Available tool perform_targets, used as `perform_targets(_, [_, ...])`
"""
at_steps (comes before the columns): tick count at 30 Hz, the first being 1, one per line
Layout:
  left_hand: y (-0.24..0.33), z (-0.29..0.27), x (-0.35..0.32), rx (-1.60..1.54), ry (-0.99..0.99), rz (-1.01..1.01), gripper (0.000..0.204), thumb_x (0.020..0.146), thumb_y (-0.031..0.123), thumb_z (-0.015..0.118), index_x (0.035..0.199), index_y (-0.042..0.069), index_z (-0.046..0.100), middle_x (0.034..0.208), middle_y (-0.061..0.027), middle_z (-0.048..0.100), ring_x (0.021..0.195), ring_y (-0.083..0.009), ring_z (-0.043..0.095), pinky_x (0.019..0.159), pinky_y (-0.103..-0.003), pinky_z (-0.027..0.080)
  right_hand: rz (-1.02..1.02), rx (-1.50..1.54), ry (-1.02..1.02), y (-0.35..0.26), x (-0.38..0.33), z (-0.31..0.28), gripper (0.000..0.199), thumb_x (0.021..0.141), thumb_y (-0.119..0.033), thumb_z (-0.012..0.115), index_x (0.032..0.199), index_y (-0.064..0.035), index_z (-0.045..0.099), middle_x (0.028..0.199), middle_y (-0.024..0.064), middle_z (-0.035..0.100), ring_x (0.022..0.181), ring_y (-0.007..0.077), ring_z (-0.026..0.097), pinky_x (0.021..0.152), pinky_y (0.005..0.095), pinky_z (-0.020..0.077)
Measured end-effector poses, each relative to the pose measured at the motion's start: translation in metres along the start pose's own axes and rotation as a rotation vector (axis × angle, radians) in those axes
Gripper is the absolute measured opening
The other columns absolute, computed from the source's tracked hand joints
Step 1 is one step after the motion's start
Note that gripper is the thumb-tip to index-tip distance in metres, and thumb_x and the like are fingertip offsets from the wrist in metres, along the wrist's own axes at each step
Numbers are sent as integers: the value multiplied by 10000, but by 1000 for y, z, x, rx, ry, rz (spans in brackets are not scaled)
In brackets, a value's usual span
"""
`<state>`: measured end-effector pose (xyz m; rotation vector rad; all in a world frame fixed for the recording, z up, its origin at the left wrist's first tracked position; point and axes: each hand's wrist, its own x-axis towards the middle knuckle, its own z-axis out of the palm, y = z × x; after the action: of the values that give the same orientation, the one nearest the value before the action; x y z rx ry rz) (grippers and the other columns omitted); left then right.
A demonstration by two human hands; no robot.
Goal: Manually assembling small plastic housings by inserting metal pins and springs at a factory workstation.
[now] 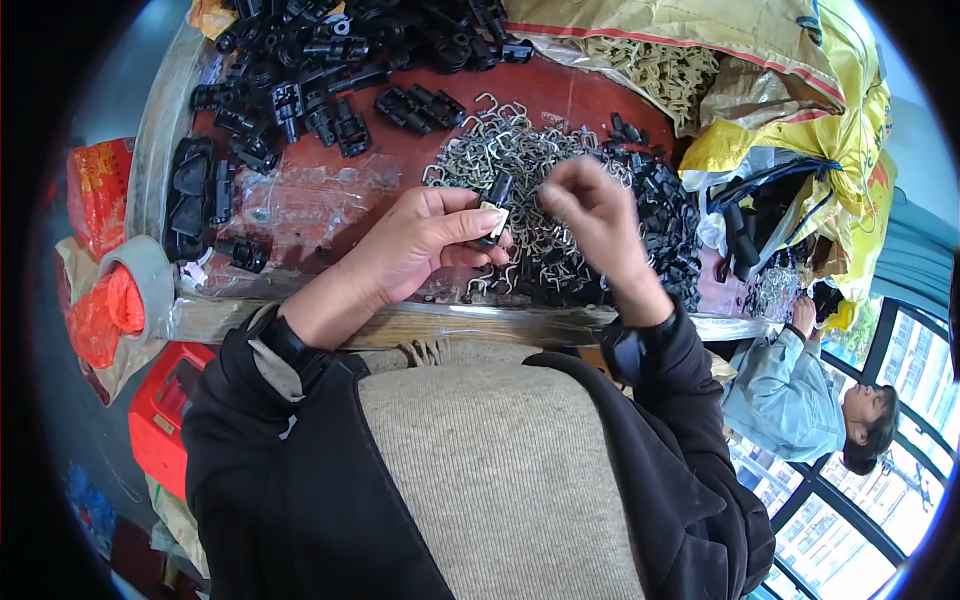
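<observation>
I hold a small black plastic clip [495, 205] pinched between the thumb and fingers of my left hand [425, 240], near the middle of the frame, with a pale piece showing at its lower end. My right hand [590, 215] is raised just to the right of it, fingers curled together at the tips; it blurs, so I cannot tell whether anything sits between them. Both hands hover over a heap of bent metal wire hooks [510, 160] spread on the red tabletop [560, 95]. To the right of that heap lies a pile of small black parts [670, 225]. Across the upper left of the frame more black plastic clips [330, 75] are scattered, some larger ones near the tabletop's left edge. A clear plastic bag [310, 200] lies flat between them and my left hand. At the upper right, a yellow sack [810, 100] lies open, with pale hooks [655, 65] showing inside. A roll of tape [135, 275] sits at the left edge. At the lower right another person in a light blue jacket [785, 395] is bent over.
</observation>
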<state>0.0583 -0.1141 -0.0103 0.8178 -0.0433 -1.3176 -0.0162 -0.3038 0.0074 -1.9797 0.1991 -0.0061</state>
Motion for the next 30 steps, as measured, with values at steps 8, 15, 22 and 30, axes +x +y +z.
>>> perform_targets(8, [1, 2, 4, 101, -37, 20, 196, 806, 153, 516, 928, 0, 522, 804, -77, 579, 655, -100, 560, 582, -192, 472, -150, -1057, 328, 61, 33, -91, 160, 726, -135, 572, 841, -25, 558, 773, 119, 562, 663, 254, 567, 556, 317, 443])
perform_targets(15, [-5, -5, 5, -86, -66, -35, 225, 818, 139, 502, 981, -15, 488, 820, -84, 572, 668, -104, 560, 557, -180, 467, -41, -1447, 146, 58, 32, -82, 173, 741, -140, 524, 877, -35, 547, 778, 123, 562, 680, 292, 559, 580, 353, 444])
perform_targets(22, [-4, -2, 4, -101, -64, 13, 232, 819, 125, 496, 1003, -14, 475, 852, -91, 568, 700, -117, 564, 598, -196, 476, -160, -1190, 213, 46, 13, -80, 185, 751, -136, 533, 889, -13, 536, 716, 103, 574, 615, 218, 567, 562, 312, 444])
perform_targets(30, [-6, -4, 6, -134, -41, 74, 238, 820, 123, 492, 1016, -11, 470, 869, -90, 568, 720, -119, 564, 635, -211, 479, 112, -95, 141, 24, -5, -41, 208, 757, -81, 590, 922, 21, 515, 666, 10, 543, 611, 39, 483, 533, 166, 389])
